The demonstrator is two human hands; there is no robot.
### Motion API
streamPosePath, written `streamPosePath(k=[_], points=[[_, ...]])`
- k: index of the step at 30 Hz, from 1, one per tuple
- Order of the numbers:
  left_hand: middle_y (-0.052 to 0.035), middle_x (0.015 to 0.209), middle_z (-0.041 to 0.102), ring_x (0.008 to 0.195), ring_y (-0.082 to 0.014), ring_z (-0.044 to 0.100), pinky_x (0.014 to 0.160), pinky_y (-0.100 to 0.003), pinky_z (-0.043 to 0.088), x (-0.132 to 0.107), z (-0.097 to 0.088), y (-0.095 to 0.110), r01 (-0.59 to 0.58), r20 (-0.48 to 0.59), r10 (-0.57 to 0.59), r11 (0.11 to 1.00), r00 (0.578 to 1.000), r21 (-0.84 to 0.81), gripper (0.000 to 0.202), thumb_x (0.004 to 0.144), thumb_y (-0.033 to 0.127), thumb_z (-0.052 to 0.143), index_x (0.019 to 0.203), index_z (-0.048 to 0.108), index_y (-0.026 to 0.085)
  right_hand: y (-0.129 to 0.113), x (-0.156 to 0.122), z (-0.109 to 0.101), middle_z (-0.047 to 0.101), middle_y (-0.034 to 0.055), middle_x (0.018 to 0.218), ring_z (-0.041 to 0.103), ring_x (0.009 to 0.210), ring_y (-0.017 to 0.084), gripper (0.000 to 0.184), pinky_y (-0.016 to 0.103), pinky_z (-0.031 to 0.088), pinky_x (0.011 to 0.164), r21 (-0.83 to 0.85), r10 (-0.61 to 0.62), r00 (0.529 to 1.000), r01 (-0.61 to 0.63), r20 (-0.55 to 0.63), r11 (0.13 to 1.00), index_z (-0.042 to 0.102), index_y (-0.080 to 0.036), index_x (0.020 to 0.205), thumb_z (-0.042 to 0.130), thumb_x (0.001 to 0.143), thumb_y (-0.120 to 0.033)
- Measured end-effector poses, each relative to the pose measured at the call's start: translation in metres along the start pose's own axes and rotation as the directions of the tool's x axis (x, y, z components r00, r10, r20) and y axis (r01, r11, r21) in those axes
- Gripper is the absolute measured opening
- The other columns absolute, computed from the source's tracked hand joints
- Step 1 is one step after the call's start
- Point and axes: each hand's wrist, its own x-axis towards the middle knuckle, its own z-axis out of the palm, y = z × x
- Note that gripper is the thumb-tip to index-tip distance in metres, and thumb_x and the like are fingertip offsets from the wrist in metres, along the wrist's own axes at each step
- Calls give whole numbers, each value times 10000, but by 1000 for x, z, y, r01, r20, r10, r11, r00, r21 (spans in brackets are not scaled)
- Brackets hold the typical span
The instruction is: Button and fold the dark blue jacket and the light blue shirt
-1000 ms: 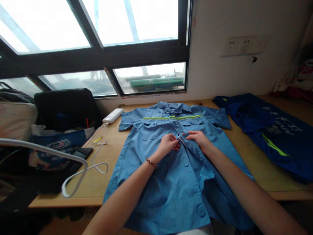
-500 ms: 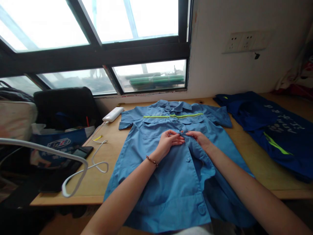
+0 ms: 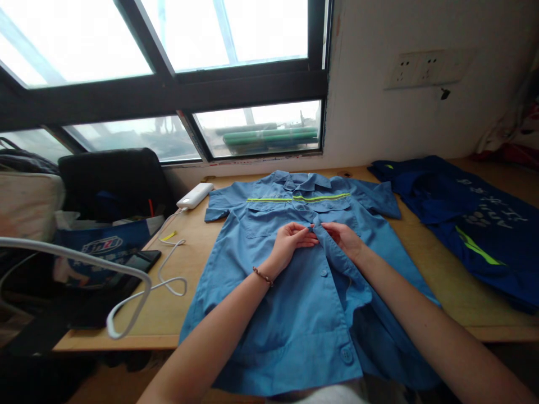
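A blue short-sleeved work shirt lies front up, its collar towards the window and a yellow-green stripe across the chest. At mid-placket, my left hand pinches the button-side edge, where a small dark button shows at the fingertips. Close beside it, my right hand grips the opposite front edge between thumb and fingers. Below the hands the fronts hang apart, with a button and a larger hem button in sight. The cloth partly hides the right fingertips.
The shirt covers much of the wooden table. At right lies a dark blue garment with white print. A white power bank and its white cable are at left, near a blue bag and a black chair.
My right hand has turned its front edge up slightly, so the flap stands more folded beside the button. My left hand stays almost in place.
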Motion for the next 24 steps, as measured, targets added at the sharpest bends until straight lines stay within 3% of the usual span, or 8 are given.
streamPosePath(k=[4, 8, 11, 15, 20, 24], points=[[-89, 731, 678, 647, -182, 651, 599, -273, 529, 0, 1, 2, 16, -24, -15, 998, 1000, 54, 305, 686, 369, 656, 815, 549, 113, 6, 2, 1, 667, 26, 699, 601, 617, 152, 205, 244, 481, 588, 10, -54, 999, 54, -1, 999, 680, -162, 805, 576, 669, -275], [-67, 689, 674, 628, -173, 647, 575, -250, 519, 0, 1, 3, 22, -79, -14, 995, 997, 97, 301, 662, 352, 676, 822, 580, 116, 12, 4, 2, 625, 1, 578, 535, 481, 117, 219, 227, 437, 489, -252, -245, 967, 221, -66, 942, 690, -156, 793, 603, 645, -292], [-59, 674, 668, 624, -172, 644, 590, -256, 516, 1, 1, 3, 19, -97, -7, 993, 995, 121, 285, 648, 331, 687, 803, 593, 112, 14, 1, 4, 627, 12, 606, 547, 520, 127, 192, 235, 437, 508, -459, -400, 913, 324, -76, 827, 691, -156, 773, 567, 675, -265], [-31, 644, 646, 604, -144, 623, 620, -259, 509, 1, 1, 0, -45, -47, 54, 984, 997, 170, 252, 658, 328, 672, 768, 590, 116, 12, -4, 6, 637, 24, 727, 575, 670, 138, 131, 230, 440, 604, -668, -623, 782, 458, -11, 587, 678, -171, 715, 552, 688, -197], [-2, 653, 605, 605, -126, 592, 628, -263, 495, -1, 3, -2, -130, -20, 138, 962, 990, 240, 259, 692, 379, 625, 746, 553, 136, 14, -6, 9, 613, 14, 711, 557, 641, 121, 100, 221, 437, 593, -725, -640, 768, 452, 21, 520, 636, -165, 730, 539, 708, -182], [31, 576, 560, 536, -101, 552, 530, -206, 445, -1, 6, -4, -157, -68, 191, 927, 979, 339, 266, 655, 345, 665, 731, 504, 147, 19, -6, 12, 586, 4, 693, 529, 604, 111, 72, 223, 420, 572, -756, -638, 768, 448, 52, 477, 600, -167, 724, 528, 712, -171]])
